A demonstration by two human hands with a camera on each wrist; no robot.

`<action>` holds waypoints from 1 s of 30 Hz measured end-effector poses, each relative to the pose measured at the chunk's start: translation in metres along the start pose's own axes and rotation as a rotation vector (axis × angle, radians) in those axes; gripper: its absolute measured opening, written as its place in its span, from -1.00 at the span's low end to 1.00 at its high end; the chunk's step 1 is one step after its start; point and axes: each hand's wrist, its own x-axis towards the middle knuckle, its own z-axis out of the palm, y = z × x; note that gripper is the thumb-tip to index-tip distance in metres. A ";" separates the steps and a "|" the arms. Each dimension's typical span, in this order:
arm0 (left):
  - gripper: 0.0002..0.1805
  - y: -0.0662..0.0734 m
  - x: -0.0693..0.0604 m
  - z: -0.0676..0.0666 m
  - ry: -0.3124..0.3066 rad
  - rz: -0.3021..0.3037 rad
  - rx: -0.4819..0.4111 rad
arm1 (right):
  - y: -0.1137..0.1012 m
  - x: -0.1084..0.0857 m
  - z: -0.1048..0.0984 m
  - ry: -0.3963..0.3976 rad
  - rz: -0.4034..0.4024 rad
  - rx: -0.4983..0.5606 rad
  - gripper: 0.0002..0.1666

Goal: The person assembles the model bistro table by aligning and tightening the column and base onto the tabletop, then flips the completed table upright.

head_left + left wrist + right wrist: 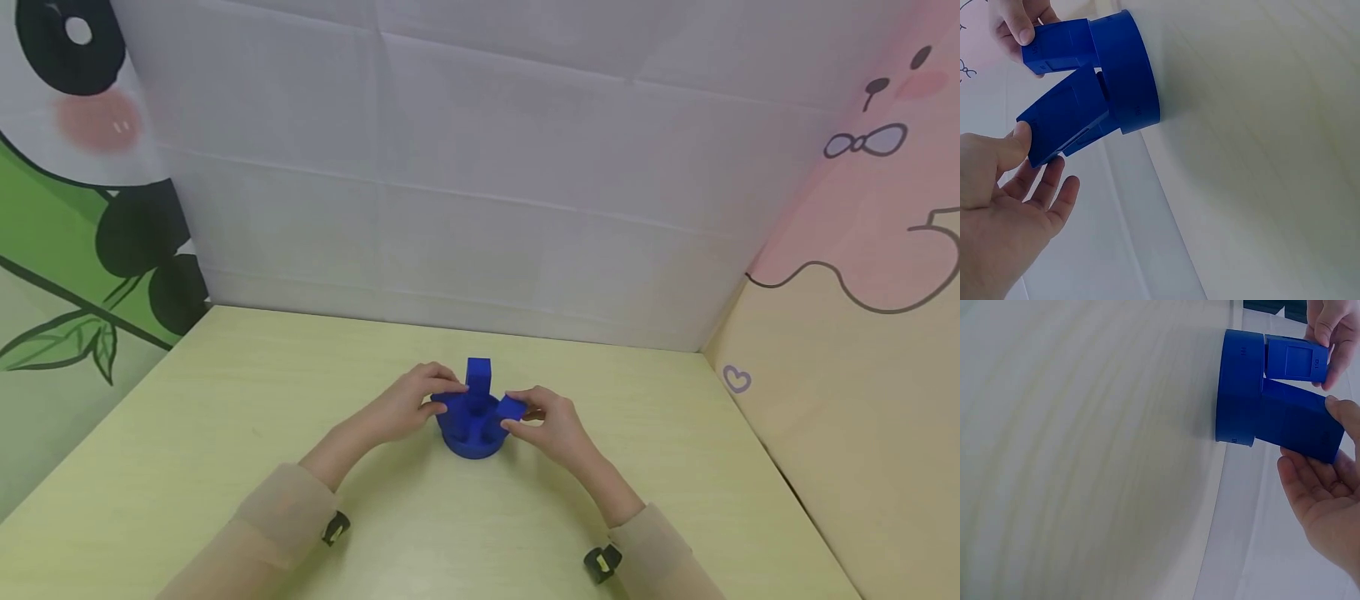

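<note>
A round blue base point(474, 451) rests on the table, with blue rectangular blocks set into it. At its left side my left hand point(407, 403) pinches a blue block point(1063, 115) by its outer end; in the left wrist view that block tilts out from the base. Opposite, my right hand point(557, 425) holds another blue block point(1302, 420) between thumb and fingers, its lower end meeting the base. The third blue block point(478, 375) stands upright at the back of the base, untouched by either hand. How deep the lower ends sit is hidden.
The pale yellow table point(225, 433) reaches a light cloth wall point(480, 208) at the back. Printed panels stand left point(45, 433) and right point(862, 400). Small black devices hang by both sleeve cuffs.
</note>
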 end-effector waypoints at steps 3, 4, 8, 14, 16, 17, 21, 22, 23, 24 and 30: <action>-0.62 -0.001 0.000 0.001 -0.016 -0.012 -0.024 | 0.000 0.000 0.000 0.002 0.003 -0.007 -0.53; -0.61 -0.001 -0.001 0.002 -0.017 -0.021 -0.033 | 0.000 0.000 0.000 0.003 0.005 -0.010 -0.53; -0.45 0.000 -0.003 0.006 0.004 -0.099 -0.094 | 0.000 0.000 0.000 0.004 0.007 -0.016 -0.53; -0.22 0.007 -0.005 0.014 0.102 -0.339 -0.189 | 0.001 0.000 0.000 0.004 0.008 -0.021 -0.53; -0.22 0.009 -0.004 0.015 0.140 -0.413 -0.227 | 0.001 0.000 0.000 0.005 0.008 -0.021 -0.53; -0.23 0.010 -0.003 0.015 0.155 -0.446 -0.244 | 0.001 0.000 0.000 0.006 0.011 -0.020 -0.53; -0.26 0.010 -0.002 0.016 0.184 -0.512 -0.298 | 0.001 0.000 0.000 0.007 0.008 -0.019 -0.52; -0.27 0.009 -0.002 0.016 0.184 -0.520 -0.305 | 0.001 0.000 0.000 0.006 0.007 -0.019 -0.52; -0.26 0.008 -0.002 0.017 0.183 -0.525 -0.308 | 0.001 0.000 0.000 0.006 0.006 -0.020 -0.52; -0.26 0.007 -0.002 0.017 0.184 -0.527 -0.315 | 0.001 0.001 0.000 0.006 0.006 -0.020 -0.52; -0.37 0.001 -0.001 0.019 0.168 -0.501 -0.357 | 0.001 0.000 0.001 0.004 -0.002 -0.003 -0.52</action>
